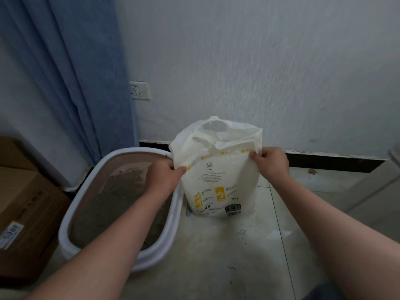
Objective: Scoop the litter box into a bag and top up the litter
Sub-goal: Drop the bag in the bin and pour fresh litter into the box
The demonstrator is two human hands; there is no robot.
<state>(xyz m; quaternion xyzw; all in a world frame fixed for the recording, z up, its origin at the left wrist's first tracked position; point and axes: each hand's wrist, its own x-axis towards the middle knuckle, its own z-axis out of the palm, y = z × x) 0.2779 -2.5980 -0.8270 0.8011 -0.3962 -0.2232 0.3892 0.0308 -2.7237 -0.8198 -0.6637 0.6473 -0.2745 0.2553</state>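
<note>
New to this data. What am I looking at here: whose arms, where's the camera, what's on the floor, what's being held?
There is no robot: these are a person's bare arms, filmed by one wide-angle camera on their head, looking forward and down. The left hand and the right hand each pinch the upper edge of a white litter bag that stands on the tiled floor. Beside it on the left sits a white-rimmed litter box holding grey litter. A cardboard box, a blue curtain and a wall socket are nearby.

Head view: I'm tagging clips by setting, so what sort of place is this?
Probably a room corner in a home: a litter box on tiled floor, a blue curtain and a wall socket.
</note>
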